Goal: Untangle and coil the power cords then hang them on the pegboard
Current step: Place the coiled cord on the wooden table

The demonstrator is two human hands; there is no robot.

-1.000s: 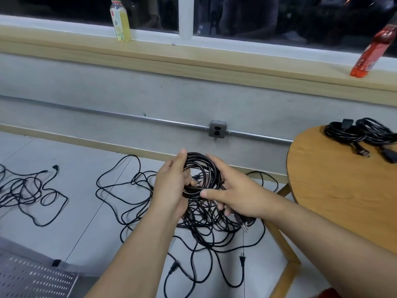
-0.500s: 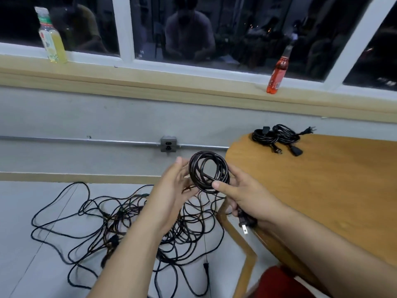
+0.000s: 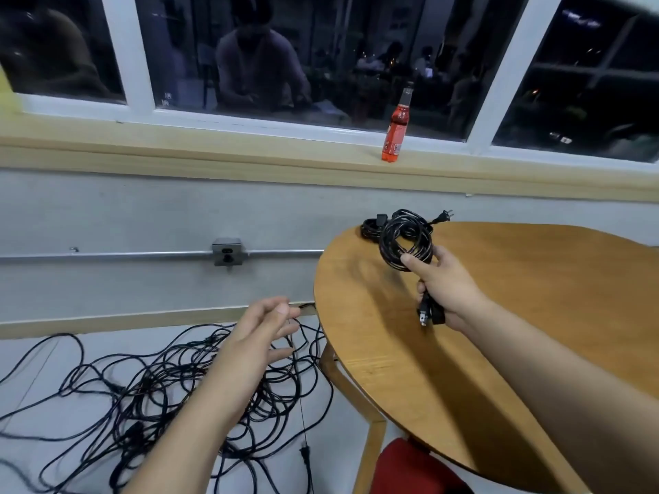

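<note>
My right hand grips a coiled black power cord above the round wooden table; the coil stands up from my fingers and its plug hangs below my palm. My left hand hovers with loose fingers and holds nothing, over a tangle of black cords spread on the floor. More coiled black cords lie at the table's far edge, partly hidden behind the held coil. The pegboard is out of view.
A wall outlet sits on a metal conduit left of the table. A red drink bottle stands on the window sill. A red seat shows under the table's near edge. A loose plug lies on the floor.
My left hand has let go of the coil and dropped toward the floor tangle. My right hand has carried the coil right, over the table. The view has turned right.
</note>
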